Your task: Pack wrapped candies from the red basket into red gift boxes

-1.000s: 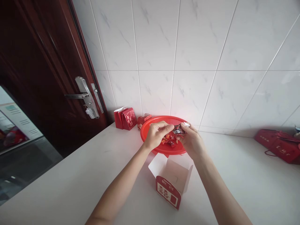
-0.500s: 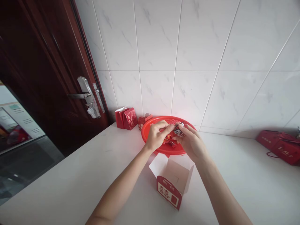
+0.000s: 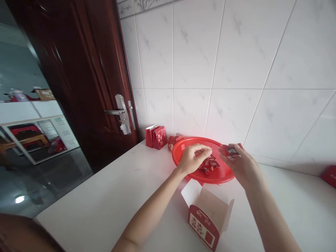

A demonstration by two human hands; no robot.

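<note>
Above the red plastic basket [image 3: 181, 146] my left hand [image 3: 193, 159] is closed, thumb and fingertips pressed together; whatever may be between them is hidden. My right hand [image 3: 248, 171] is at the basket's right edge, its fingers around red wrapped candies [image 3: 232, 150] with dark and white print. Several more red wrapped candies [image 3: 207, 168] lie in the basket, partly covered by my left hand. In front of the basket, below both hands, an open red and white paper box [image 3: 203, 224] stands with its flaps spread, touched by neither hand.
Small red gift boxes [image 3: 159, 137] stand by the tiled wall, with another red box [image 3: 173, 141] beside the basket. A further red item [image 3: 329, 176] is at the far right. The dark wooden door [image 3: 97, 70] stands left of the white table [image 3: 105, 203].
My hands were together at a dark-and-white packet over the basket; now they are apart, the right further right with candies in it. The view has swung left.
</note>
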